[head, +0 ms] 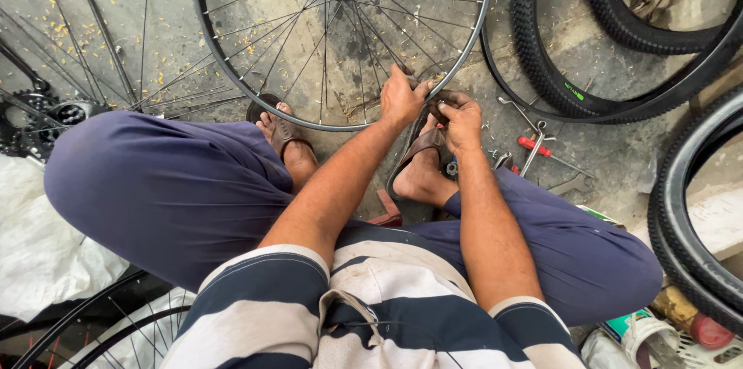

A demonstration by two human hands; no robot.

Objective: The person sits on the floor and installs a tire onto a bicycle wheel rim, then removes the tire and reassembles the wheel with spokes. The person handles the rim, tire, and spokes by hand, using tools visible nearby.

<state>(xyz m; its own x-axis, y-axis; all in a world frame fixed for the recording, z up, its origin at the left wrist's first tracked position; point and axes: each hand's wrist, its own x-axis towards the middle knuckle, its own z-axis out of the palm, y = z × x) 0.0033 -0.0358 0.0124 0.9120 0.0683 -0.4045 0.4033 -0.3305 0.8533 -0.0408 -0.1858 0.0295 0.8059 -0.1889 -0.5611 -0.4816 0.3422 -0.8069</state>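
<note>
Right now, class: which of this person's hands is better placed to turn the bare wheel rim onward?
Probably the left hand: it already rests on the wheel rim, while the right hand pinches a small dark part beside it.
</note>
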